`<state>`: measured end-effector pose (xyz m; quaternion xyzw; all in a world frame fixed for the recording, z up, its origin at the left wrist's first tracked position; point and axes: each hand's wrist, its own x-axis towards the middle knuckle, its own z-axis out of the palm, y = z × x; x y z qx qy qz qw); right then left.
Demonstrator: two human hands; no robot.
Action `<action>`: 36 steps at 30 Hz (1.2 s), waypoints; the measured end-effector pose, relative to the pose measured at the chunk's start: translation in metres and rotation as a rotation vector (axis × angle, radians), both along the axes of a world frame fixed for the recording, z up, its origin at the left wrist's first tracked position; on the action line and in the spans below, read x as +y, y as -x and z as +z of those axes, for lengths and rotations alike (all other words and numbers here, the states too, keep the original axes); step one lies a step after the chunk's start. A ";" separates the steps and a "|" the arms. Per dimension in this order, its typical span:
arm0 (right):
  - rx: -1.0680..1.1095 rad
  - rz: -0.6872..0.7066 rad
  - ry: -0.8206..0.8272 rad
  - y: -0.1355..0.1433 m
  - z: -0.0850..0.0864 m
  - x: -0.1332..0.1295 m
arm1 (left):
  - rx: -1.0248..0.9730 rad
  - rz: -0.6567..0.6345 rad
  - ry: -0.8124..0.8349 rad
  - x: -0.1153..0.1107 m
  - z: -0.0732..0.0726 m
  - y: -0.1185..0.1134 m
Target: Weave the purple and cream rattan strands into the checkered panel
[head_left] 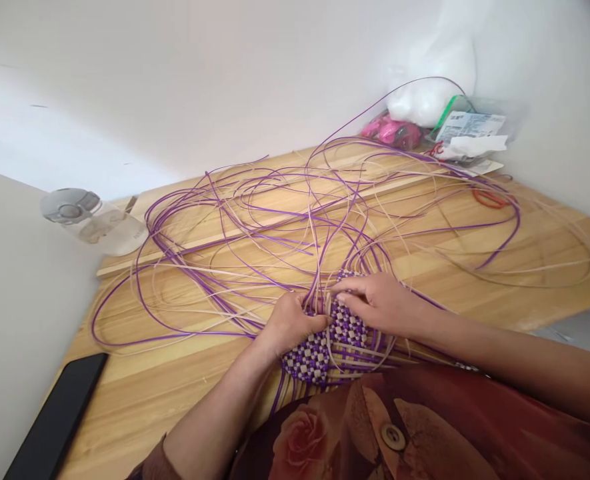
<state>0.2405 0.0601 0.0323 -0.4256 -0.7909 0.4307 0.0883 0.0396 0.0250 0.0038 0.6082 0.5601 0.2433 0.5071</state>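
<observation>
A purple and cream woven piece (pixel 307 360) with a checkered pattern lies at the table's near edge, against the person's shirt. My left hand (pixel 295 323) grips its upper left part, thumb on top and the other fingers largely hidden behind. On the right section, my right hand (pixel 369 300) has its thumb and forefinger pinched close together at the weave, by a cream strand that loops down over the piece. Whether the strand sits between those fingertips is too small to make out. Long loose purple and cream strands (pixel 195 267) fan out from the piece.
Strands sprawl across the wooden table (pixel 139 393). A clear bottle with a grey lid (pixel 72 205) stands at the left, above a black phone (pixel 57 420). Orange-handled scissors (pixel 492 198), a pink bundle (pixel 392 131) and plastic bags (pixel 432 87) lie at the back right by the wall.
</observation>
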 end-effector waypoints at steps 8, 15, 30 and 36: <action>-0.058 0.300 -0.704 0.003 -0.012 0.031 | -0.148 -0.021 0.045 0.000 0.000 0.004; -0.066 0.464 -0.653 -0.023 0.008 0.039 | -0.175 0.025 0.134 0.003 0.000 0.006; -0.094 0.232 -0.480 0.002 0.003 0.030 | -0.357 0.058 0.198 0.000 -0.006 0.007; -0.157 0.208 -0.380 -0.005 0.020 -0.002 | -0.365 0.060 0.227 0.002 0.000 0.006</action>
